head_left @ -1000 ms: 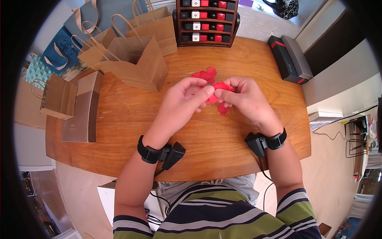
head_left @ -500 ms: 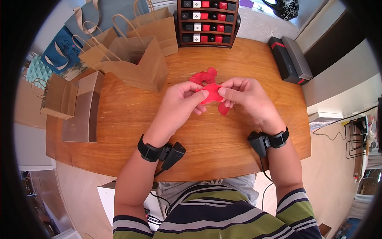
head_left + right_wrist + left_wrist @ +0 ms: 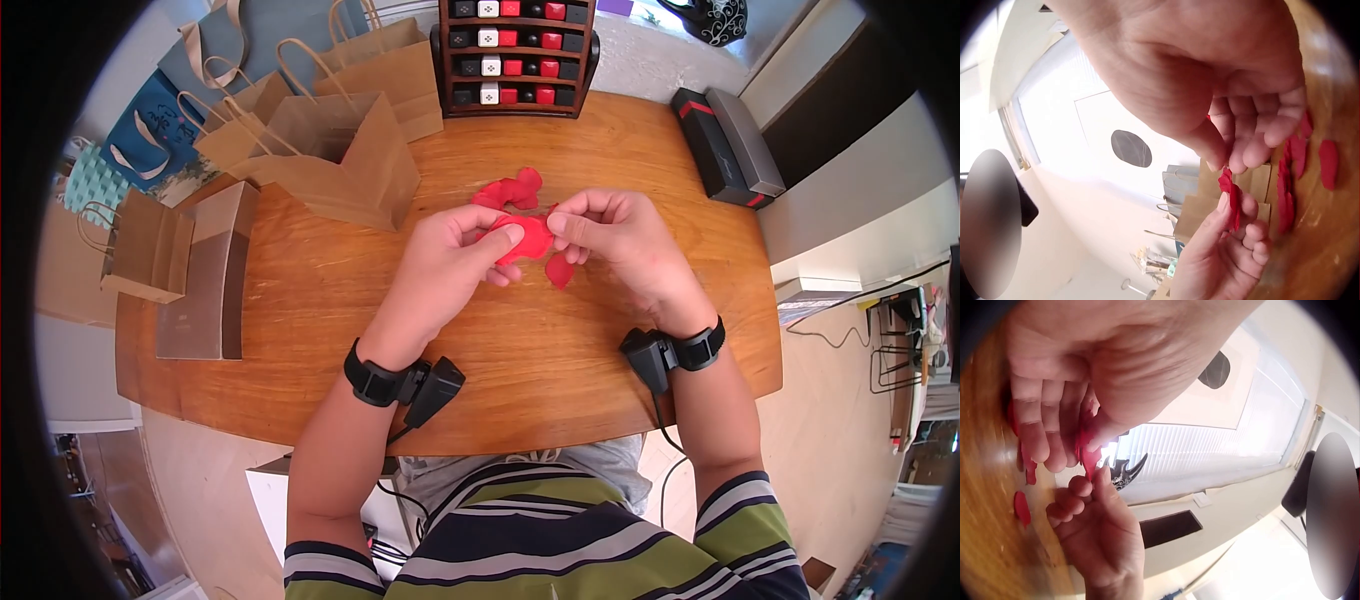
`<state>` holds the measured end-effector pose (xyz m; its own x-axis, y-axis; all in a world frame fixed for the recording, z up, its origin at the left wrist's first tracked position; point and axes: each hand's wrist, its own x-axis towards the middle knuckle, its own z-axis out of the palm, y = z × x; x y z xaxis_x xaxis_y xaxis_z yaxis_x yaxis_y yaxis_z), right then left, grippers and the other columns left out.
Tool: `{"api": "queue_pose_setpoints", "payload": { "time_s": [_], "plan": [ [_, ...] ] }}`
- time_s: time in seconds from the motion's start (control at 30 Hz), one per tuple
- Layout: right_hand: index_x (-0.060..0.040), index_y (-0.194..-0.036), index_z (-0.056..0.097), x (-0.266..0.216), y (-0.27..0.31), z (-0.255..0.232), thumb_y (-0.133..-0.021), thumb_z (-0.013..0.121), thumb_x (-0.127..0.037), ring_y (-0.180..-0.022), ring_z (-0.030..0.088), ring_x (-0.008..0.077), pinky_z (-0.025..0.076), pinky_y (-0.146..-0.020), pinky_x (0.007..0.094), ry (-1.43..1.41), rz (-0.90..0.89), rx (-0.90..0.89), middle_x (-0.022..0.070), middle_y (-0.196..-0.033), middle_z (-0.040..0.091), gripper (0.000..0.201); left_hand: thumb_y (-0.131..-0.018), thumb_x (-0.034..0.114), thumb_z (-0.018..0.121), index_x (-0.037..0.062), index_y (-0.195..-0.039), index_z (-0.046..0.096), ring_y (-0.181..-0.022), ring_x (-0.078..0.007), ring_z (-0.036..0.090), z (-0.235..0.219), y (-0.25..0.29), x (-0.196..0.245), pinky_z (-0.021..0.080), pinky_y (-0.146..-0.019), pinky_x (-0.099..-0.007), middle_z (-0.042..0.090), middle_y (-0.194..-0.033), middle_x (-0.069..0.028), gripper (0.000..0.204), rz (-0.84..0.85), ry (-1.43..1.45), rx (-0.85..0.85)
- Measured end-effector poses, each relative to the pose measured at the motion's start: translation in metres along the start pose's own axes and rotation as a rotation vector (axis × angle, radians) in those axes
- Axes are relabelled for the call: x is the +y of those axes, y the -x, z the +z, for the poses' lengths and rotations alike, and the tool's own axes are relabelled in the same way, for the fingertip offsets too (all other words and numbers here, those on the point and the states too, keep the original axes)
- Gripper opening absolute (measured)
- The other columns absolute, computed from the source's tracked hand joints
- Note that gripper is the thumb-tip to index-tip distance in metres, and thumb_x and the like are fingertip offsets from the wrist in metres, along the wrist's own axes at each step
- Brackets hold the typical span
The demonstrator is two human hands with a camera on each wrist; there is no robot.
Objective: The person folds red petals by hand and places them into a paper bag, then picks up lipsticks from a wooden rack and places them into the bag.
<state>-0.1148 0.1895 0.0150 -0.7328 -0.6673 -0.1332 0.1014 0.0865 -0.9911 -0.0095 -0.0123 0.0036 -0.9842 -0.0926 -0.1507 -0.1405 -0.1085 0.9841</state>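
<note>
Thin red petals (image 3: 528,236), like cloth rose petals, lie stacked between the thumb and fingers of my left hand (image 3: 446,262), which pinches them from the left. From the other side my right hand (image 3: 632,250) pinches at their right edge with thumb and forefinger. In the right wrist view the held petals (image 3: 1230,190) stand edge-on above the left thumb, their upper tip at the right fingertips. Beyond the hands a cluster of loose red petals (image 3: 515,188) lies on the wooden table (image 3: 540,370). One single petal (image 3: 559,270) lies below the right fingers.
Brown paper bags (image 3: 350,170) stand at the back left, with a flat brown box (image 3: 215,280) near the left edge. A wooden rack (image 3: 516,68) with rows of small cubes is at the back. Two long dark boxes (image 3: 715,150) lie at the back right.
The hands have drawn slightly apart. The red petals, bunched between both thumbs earlier, now spread flatter in the left hand, with the right fingertips only at their edge.
</note>
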Motion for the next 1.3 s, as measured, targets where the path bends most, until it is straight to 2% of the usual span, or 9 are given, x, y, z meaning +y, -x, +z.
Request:
{"api": "queue_pose_setpoints", "payload": {
  "time_s": [0.17, 0.37, 0.57, 0.67, 0.77, 0.87, 1.0, 1.17, 1.3],
  "plan": [
    [-0.0001, -0.103, 0.074, -0.007, 0.002, 0.003, -0.098, 0.075, -0.020, -0.075, 0.064, 0.0085, 0.051, -0.066, 0.0239, -0.021, 0.008, 0.017, 0.0037, -0.087, 0.072, 0.020, -0.105, 0.019, 0.066, -0.0009, -0.118, 0.070, -0.080, -0.0112, 0.069, 0.000, 0.000, 0.000, 0.056, -0.072, -0.0242, 0.073, -0.099, -0.0061, 0.024, 0.000, 0.024, 0.020],
    [0.0012, -0.100, 0.073, 0.001, 0.001, 0.004, -0.098, 0.076, -0.019, -0.072, 0.064, 0.0094, 0.053, -0.063, 0.0260, 0.005, 0.021, -0.065, 0.0047, -0.087, 0.072, 0.020, -0.105, 0.020, 0.065, -0.0004, -0.118, 0.070, -0.081, -0.0110, 0.069, 0.002, 0.001, 0.001, 0.056, -0.072, -0.0246, 0.073, -0.099, -0.0051, 0.025, 0.001, 0.044, 0.026],
    [0.0024, -0.095, 0.074, -0.001, 0.000, 0.005, -0.097, 0.076, -0.020, -0.069, 0.063, 0.0092, 0.052, -0.061, 0.0262, 0.057, 0.030, -0.005, 0.0046, -0.081, 0.071, 0.022, -0.105, 0.021, 0.065, 0.0008, -0.117, 0.070, -0.082, -0.0090, 0.067, 0.003, 0.001, 0.000, 0.055, -0.074, -0.0246, 0.073, -0.100, -0.0036, 0.024, -0.010, 0.010, -0.058],
    [0.0045, -0.095, 0.076, 0.002, -0.007, -0.012, -0.094, 0.079, -0.022, -0.071, 0.065, 0.0113, 0.052, -0.063, 0.0297, 0.314, -0.053, 0.142, 0.0063, -0.079, 0.071, 0.027, -0.105, 0.020, 0.064, 0.0014, -0.117, 0.070, -0.080, -0.0086, 0.066, -0.002, -0.001, 0.000, 0.054, -0.073, -0.0244, 0.073, -0.101, -0.0041, 0.022, 0.017, 0.045, 0.008],
    [0.0044, -0.097, 0.077, 0.004, -0.008, -0.024, -0.088, 0.082, -0.023, -0.074, 0.069, 0.0173, 0.053, -0.067, 0.0344, 0.624, -0.062, 0.159, 0.0097, -0.079, 0.073, 0.029, -0.106, 0.019, 0.063, 0.0019, -0.118, 0.068, -0.078, -0.0087, 0.065, -0.005, -0.002, -0.001, 0.054, -0.072, -0.0247, 0.073, -0.101, -0.0048, 0.022, 0.019, 0.184, 0.088],
    [0.0033, -0.099, 0.077, -0.002, 0.000, -0.018, -0.081, 0.085, -0.019, -0.077, 0.071, 0.0249, 0.055, -0.071, 0.0369, 0.746, 0.001, 0.109, 0.0145, -0.080, 0.073, 0.029, -0.106, 0.016, 0.060, 0.0026, -0.118, 0.066, -0.079, -0.0102, 0.062, -0.009, -0.003, -0.001, 0.051, -0.073, -0.0271, 0.072, -0.102, -0.0061, 0.019, 0.037, 0.345, 0.122],
    [0.0013, -0.095, 0.076, -0.008, 0.005, -0.008, -0.077, 0.086, -0.016, -0.082, 0.072, 0.0307, 0.055, -0.074, 0.0396, 0.835, 0.002, 0.042, 0.0169, -0.083, 0.074, 0.027, -0.105, 0.014, 0.058, 0.0028, -0.117, 0.064, -0.080, -0.0115, 0.061, -0.011, -0.005, -0.002, 0.050, -0.075, -0.0287, 0.072, -0.103, -0.0068, 0.017, 0.045, 0.422, 0.161],
    [-0.0004, -0.086, 0.075, -0.002, 0.004, -0.005, -0.076, 0.084, -0.012, -0.084, 0.072, 0.0336, 0.055, -0.075, 0.0425, 0.828, 0.011, -0.028, 0.0177, -0.083, 0.074, 0.018, -0.106, 0.015, 0.057, 0.0016, -0.121, 0.063, -0.080, -0.0119, 0.063, -0.012, -0.006, -0.005, 0.051, -0.074, -0.0285, 0.071, -0.106, -0.0081, 0.021, 0.017, 0.340, 0.140],
    [-0.0002, -0.085, 0.075, 0.001, 0.003, -0.006, -0.077, 0.083, -0.011, -0.080, 0.071, 0.0310, 0.054, -0.073, 0.0399, 0.810, 0.003, -0.018, 0.0173, -0.082, 0.073, 0.016, -0.108, 0.018, 0.056, 0.0001, -0.127, 0.063, -0.083, -0.0128, 0.065, -0.008, -0.007, -0.005, 0.054, -0.076, -0.0291, 0.072, -0.107, -0.0085, 0.027, -0.056, 0.294, 0.072]
  ]
}}
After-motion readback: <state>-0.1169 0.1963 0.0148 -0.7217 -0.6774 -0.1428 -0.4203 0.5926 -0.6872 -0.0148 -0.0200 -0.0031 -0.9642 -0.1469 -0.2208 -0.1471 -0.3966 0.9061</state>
